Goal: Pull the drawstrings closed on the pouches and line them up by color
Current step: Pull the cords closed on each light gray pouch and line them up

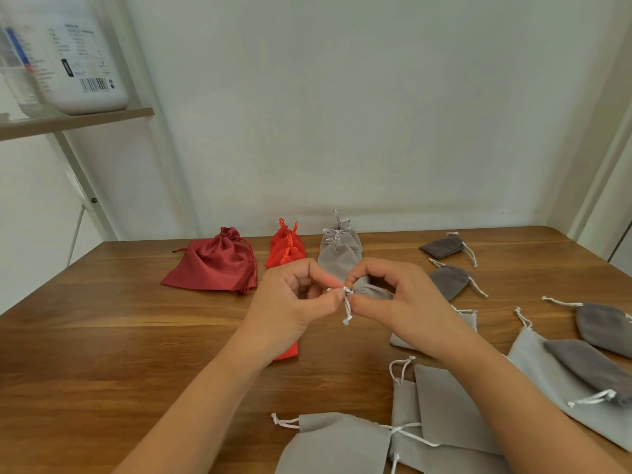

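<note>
My right hand (403, 302) grips the grey pouch (372, 291), neck pointing left; my left hand (290, 297) pinches its drawstring (347, 308) beside that neck.

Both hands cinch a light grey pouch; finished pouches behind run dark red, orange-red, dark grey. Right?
No: in the head view the third line is light grey, not dark grey. The left hand pinches the drawstring, the right hand grips the light grey pouch.

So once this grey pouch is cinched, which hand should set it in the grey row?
Probably the right hand: it grips the pouch body, and the grey row lies just beyond it. The left hand only pinches the drawstring.
</note>
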Demonstrator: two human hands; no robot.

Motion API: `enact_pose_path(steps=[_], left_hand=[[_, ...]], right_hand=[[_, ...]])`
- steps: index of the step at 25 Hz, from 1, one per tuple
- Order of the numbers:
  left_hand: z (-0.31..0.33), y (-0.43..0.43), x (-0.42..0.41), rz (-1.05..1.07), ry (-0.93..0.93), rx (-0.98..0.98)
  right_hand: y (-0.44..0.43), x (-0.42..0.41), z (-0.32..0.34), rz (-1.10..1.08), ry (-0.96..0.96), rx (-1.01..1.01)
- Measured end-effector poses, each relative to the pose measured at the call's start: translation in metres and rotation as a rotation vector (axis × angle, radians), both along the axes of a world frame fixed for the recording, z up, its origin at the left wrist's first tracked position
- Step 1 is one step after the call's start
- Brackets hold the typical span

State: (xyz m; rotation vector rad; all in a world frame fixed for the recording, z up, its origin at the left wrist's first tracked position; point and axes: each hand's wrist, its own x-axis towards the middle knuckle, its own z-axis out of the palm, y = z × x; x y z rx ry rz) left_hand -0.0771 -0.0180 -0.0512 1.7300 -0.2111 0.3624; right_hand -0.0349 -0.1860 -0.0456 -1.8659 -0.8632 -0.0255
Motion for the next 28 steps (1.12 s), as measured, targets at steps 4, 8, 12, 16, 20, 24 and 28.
enact_pose_path(steps=[4, 8, 12, 16, 20, 24, 28], left_hand=[[-0.006, -0.001, -0.002, 0.163, -0.173, 0.244], [-0.007, -0.002, -0.003, 0.240, -0.215, 0.461], [-0.007, 0.000, -0.002, 0.273, -0.245, 0.614], [-0.005, 0.002, -0.002, 0.253, -0.341, 0.850], [-0.004, 0.003, -0.003, 0.219, -0.390, 0.862], [-0.003, 0.005, -0.003, 0.239, -0.423, 0.777], [-0.006, 0.008, -0.001, 0.319, -0.400, 0.706]], right_hand=[[0.000, 0.000, -0.002, -0.030, 0.002, 0.041], [0.001, 0.000, -0.007, -0.095, -0.085, -0.063], [0.003, 0.000, -0.007, -0.117, -0.131, -0.123], [0.000, 0.007, -0.009, -0.107, 0.002, -0.105], [0.002, 0.007, -0.007, -0.056, 0.199, 0.041], [-0.002, 0.004, 0.000, -0.004, 0.268, 0.188], [-0.003, 0.002, 0.002, -0.017, 0.208, 0.199]])
